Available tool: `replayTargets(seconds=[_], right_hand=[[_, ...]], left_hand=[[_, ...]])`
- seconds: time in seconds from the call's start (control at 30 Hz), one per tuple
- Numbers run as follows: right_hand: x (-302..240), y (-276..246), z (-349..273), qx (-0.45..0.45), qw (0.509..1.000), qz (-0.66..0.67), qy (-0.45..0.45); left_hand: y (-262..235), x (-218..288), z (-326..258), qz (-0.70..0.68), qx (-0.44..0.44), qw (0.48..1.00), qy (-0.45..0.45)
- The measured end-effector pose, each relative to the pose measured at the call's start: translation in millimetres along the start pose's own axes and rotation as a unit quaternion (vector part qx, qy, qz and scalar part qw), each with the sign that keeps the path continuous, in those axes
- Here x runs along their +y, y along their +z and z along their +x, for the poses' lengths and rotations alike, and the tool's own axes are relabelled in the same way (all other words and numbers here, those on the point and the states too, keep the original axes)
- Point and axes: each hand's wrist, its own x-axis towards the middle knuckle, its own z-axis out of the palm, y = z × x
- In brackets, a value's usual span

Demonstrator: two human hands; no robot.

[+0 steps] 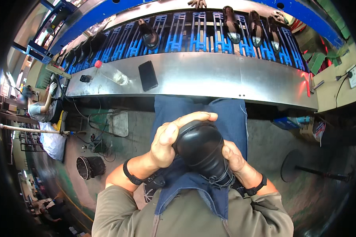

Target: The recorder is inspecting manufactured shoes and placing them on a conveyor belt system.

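Observation:
A black leather shoe [201, 146] is held up over my lap, its rounded toe pointing away from me. Laces or cords [221, 179] show at its near end. My left hand [167, 142] wraps the left side, with fingers stretched over the toe end. On the right side, my right hand [234, 158] grips the shoe, thumb against its edge and the other fingers mostly hidden. Below the shoe is my blue apron [229, 114].
Ahead stands a metal ledge [197, 71] bearing a black phone [148, 76] and a clear bottle [114, 74]. Behind it, a blue-slatted conveyor [178, 33] carries several dark shoes [148, 34]. A black bucket [90, 168] sits left; a co-worker [41, 108] is farther left.

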Motion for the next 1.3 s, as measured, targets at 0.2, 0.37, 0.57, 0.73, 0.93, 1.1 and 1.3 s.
replayTargets(seconds=[0.2, 0.37, 0.57, 0.73, 0.93, 1.1, 1.3], right_hand=[[-0.8, -0.2, -2.5, 0.007, 0.999, -0.026, 0.016], [6.6, 0.5, -4.1, 0.011, 1.000, -0.020, -0.014], [11.3, -6.1, -9.3, 0.029, 1.000, -0.004, -0.006], [8.5, -12.1, -8.5, 0.082, 0.991, 0.106, 0.015], [-6.2, -10.6, 3.3, 0.088, 0.951, 0.294, 0.038], [5.2, -6.6, 0.6, 0.141, 0.974, 0.176, 0.016], [-12.8, -3.5, 7.7, 0.151, 0.974, 0.159, 0.062]], left_hand=[[12.0, 42.3, -4.2, 0.170, 0.021, 0.985, -0.021], [7.4, 29.7, 0.1, 0.399, -0.005, 0.907, 0.132], [14.6, 13.4, 7.8, 0.438, 0.004, 0.879, 0.186], [18.6, -21.9, 5.3, 0.149, 0.009, 0.987, 0.055], [21.5, -34.9, 19.5, 0.251, 0.005, 0.966, 0.060], [12.6, -34.8, 29.1, 0.337, -0.019, 0.933, 0.122], [11.3, -37.4, 29.4, 0.294, -0.013, 0.949, 0.113]])
